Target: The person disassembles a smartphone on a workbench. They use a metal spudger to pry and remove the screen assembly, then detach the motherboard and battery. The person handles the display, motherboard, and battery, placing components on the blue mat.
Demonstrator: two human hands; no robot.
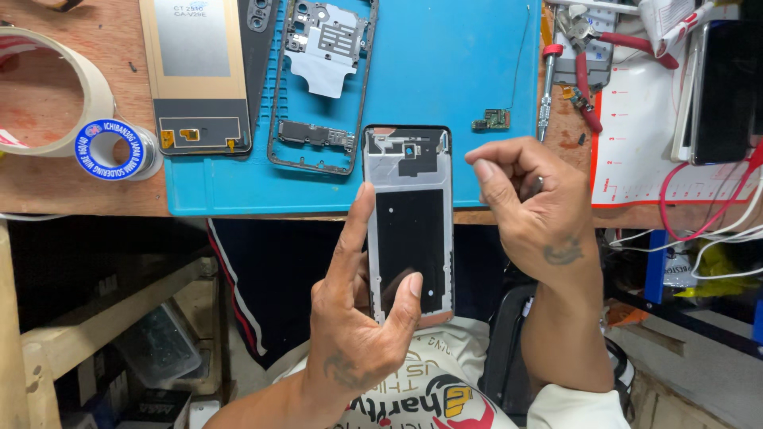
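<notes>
At the far left of the wooden bench (71, 187) lies a large roll of tape (44, 87), with a small spool of solder wire (111, 149) just beside it. To their right, a display panel (199, 75) lies flat, partly on the blue work mat (461, 71). An open phone mid-frame (322, 83) rests on the mat beside the panel.

The left hand (358, 318) grips the phone frame (409, 222) upright in front of the bench edge: the index finger extends along the left side, and the thumb presses on the lower part of the dark inner face. The upper end of the frame overlaps the near edge of the mat.

The right hand (532, 206) is curled closed just beside the upper right corner of the frame, thumb pressed against the index finger; whether it pinches anything cannot be determined.

A small circuit board (493, 119) lies on the mat above this hand. Further right lie a screwdriver (547, 87) and red-handled pliers (612, 56).
</notes>
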